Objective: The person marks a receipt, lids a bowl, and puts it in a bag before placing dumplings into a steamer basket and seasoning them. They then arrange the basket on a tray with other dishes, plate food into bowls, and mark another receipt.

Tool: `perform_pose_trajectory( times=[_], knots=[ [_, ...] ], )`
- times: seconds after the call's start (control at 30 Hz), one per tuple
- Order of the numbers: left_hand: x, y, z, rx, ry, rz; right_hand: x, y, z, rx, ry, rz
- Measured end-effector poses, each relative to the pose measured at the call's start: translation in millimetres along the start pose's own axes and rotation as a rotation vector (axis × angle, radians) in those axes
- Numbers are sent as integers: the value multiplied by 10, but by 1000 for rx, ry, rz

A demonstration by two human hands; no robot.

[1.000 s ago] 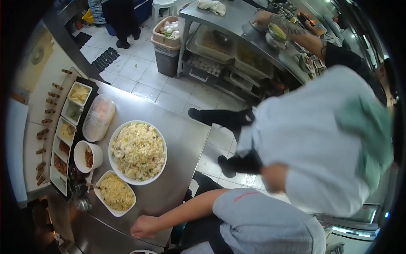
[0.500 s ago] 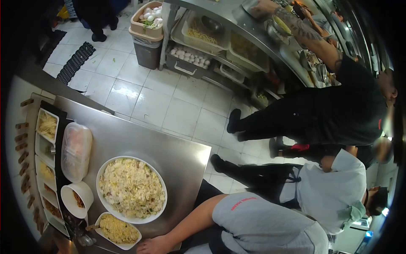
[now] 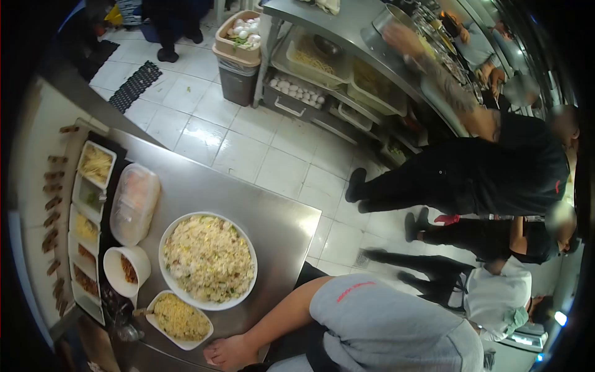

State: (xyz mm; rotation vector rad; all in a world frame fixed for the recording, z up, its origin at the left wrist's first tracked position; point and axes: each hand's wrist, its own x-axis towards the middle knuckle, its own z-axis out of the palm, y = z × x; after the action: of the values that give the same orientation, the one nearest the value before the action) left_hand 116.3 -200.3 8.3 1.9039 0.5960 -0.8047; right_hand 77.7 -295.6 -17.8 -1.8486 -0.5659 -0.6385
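Observation:
Neither my left hand nor my right hand shows in this view. On the steel table (image 3: 282,214) lies a large white oval bowl heaped with fried rice (image 3: 207,260). A smaller white dish with a yellow, crumbly food (image 3: 180,317) stands beside it, and a brown handle (image 3: 142,312) sticks out over its edge. A white tub (image 3: 141,260) with a dark reddish food and a lidded clear plastic container (image 3: 134,204) are close by. Another person's hand (image 3: 230,353), at the end of a grey-sleeved arm, rests on the table next to the smaller dish.
White inserts of toppings (image 3: 96,164) line the table's left side, with wooden clothespins (image 3: 52,201) beyond. Across the tiled floor (image 3: 273,164), a steel shelf unit holds eggs (image 3: 297,92). Several people stand around, including one in black (image 3: 496,164) at the counter.
The whole view has shifted, so the table and bowls sit farther right and higher. Across the aisle, the person in white has moved, and the tattooed arm has changed position at the counter.

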Motion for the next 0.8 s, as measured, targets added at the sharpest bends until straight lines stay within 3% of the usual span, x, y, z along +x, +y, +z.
perform_pose_trajectory(
  times=[0.07, 0.17, 0.27, 0.37, 0.47, 0.57, 0.67, 0.77, 0.8],
  knots=[
    [-95, -70, -130, -28, -2, 19, 71, -110, 9, -303, 9, 2],
    [-274, -215, -354, -86, -3, 50, 93, -60, 270, -378, -408, 49],
    [-524, -482, -686, -158, -15, 97, 124, -47, 283, -138, -291, 73],
    [-729, -723, -950, -196, -28, 136, 155, -232, 313, -193, -230, 263],
    [-867, -973, -1198, -236, -53, 169, 137, -502, 622, 122, 237, 701],
    [-965, -1206, -1410, -269, -86, 199, 148, -712, 557, 1504, 195, 1315],
    [-1058, -1307, -1500, -296, -104, 244, 584, -1162, 188, 1747, 427, 1459],
    [-1172, -1309, -1555, -305, -113, 292, 693, -888, 168, 1855, 436, 1100],
    [-1208, -1278, -1566, -305, -114, 317, 739, -766, 212, 1906, 275, 1013]
  ],
)
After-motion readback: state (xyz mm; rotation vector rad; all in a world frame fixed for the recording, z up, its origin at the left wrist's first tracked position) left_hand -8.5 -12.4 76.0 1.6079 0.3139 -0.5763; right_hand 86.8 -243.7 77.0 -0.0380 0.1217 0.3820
